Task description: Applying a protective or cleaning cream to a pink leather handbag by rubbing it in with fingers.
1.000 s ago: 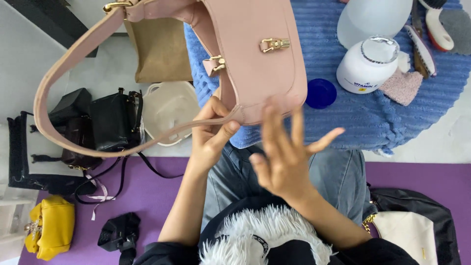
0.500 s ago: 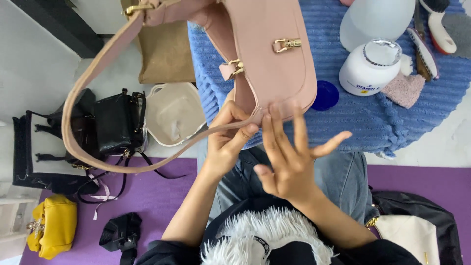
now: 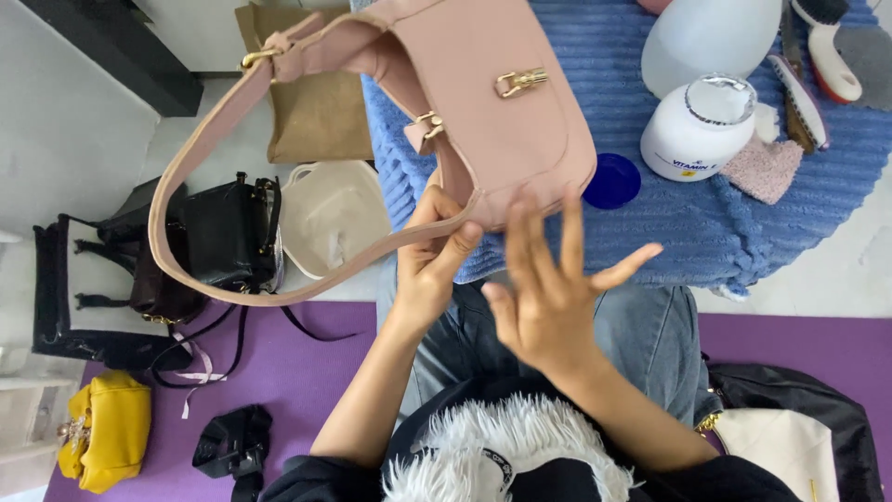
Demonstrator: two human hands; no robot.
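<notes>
A pink leather handbag (image 3: 520, 112) with gold clasps lies over the blue ribbed cloth (image 3: 706, 223), its long strap (image 3: 186, 186) looping out to the left. My left hand (image 3: 427, 270) pinches the strap at the bag's lower edge. Just right of it, my right hand (image 3: 553, 288) hovers with fingers spread, fingertips close to the bag's bottom edge and holding nothing.
On the cloth stand a white jar (image 3: 697, 135), a blue lid (image 3: 611, 180), a large white bottle (image 3: 711, 37), brushes (image 3: 813, 65) and a pink pad (image 3: 762, 169). Left lie a black bag (image 3: 228, 232), cream bag (image 3: 330, 214), brown paper bag (image 3: 311, 112), yellow bag (image 3: 107, 428). Purple mat (image 3: 288, 372) below.
The pink bag and its strap have shifted rightward and slightly down in view. My left hand stays on the strap; my right hand stays spread below the bag.
</notes>
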